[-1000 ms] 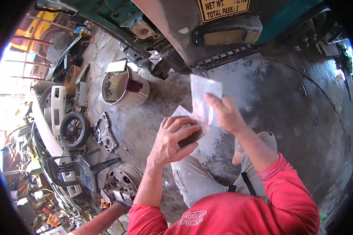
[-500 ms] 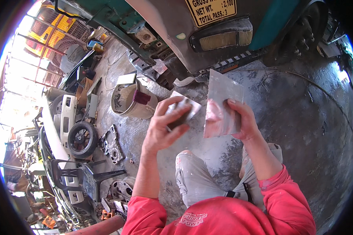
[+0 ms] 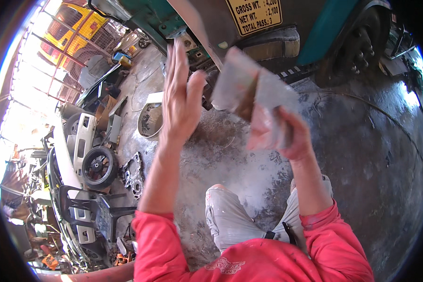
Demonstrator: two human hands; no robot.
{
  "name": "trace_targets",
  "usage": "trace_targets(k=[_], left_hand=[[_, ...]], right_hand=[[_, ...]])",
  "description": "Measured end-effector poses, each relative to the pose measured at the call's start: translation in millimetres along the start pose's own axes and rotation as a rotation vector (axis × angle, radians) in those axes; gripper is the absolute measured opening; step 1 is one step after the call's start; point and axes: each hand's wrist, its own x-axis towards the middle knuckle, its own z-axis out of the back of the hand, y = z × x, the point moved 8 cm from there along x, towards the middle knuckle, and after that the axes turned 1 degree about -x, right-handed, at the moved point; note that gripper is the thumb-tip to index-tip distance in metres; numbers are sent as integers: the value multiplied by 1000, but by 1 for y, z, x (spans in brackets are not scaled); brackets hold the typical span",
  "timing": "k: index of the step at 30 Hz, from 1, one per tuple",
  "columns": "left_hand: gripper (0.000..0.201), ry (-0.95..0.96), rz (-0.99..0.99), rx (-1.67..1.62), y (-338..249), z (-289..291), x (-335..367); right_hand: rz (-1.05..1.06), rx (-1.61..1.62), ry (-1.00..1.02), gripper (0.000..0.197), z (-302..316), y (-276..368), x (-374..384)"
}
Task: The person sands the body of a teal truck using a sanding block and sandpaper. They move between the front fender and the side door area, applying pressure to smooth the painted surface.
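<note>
A: How many pieces are in the hands' space?

B: Two. One pale plate [image 3: 273, 91] with a pinkish smear on its lower part, and one pale spreader [image 3: 231, 80] with a brown strip [image 3: 247, 101] along its right side.

A: And around them?

B: One bucket [image 3: 150, 136], partly hidden behind the left forearm; one loose spoked wheel [image 3: 100, 168] and one dark chair [image 3: 106, 218] to the person's left; ahead, one grey and teal vehicle [image 3: 310, 40] with one yellow label plate [image 3: 254, 16].

A: Where does the pale plate sit in the grip?

B: The right hand [image 3: 297, 134] has it clasped by its lower right side, the thumb lying over the near face. Most of it stands out beyond the fingers, up and to the left.

A: The spreader too?

B: It lies farther from that hand, just left of the plate's upper part, overlapping it in view. Whether the two touch, or what supports the spreader, cannot be told; both are blurred.

A: The left hand [image 3: 179, 101]?

B: It grips nothing. It is raised, fingers straight and close together pointing away from the body, thumb spread toward the spreader but apart from it. Both forearms reach forward from red sleeves [image 3: 160, 242].
</note>
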Motion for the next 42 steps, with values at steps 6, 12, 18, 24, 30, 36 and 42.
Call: trace_targets(k=[6, 12, 18, 24, 30, 36, 42], left_hand=[[94, 204, -619, 1017, -40, -32, 129], [98, 211, -715, 1035, -11, -55, 134], [93, 368, -708, 1124, 66, -106, 45], [90, 524, -653, 1102, 67, -112, 19], [87, 185, -703, 1096, 34, -91, 72], [80, 416, -584, 972, 49, -119, 10], [93, 268, 603, -1025, -1, -121, -103]], right_hand=[[294, 304, -72, 36, 27, 73, -24], [383, 381, 0, 32, 30, 103, -48], [449, 314, -105, 30, 35, 109, -65], [411, 263, -144, 32, 35, 100, -69], [341, 159, -124, 35, 33, 81, -93], [355, 76, -291, 41, 50, 75, -108], [183, -116, -351, 46, 36, 25, -80]])
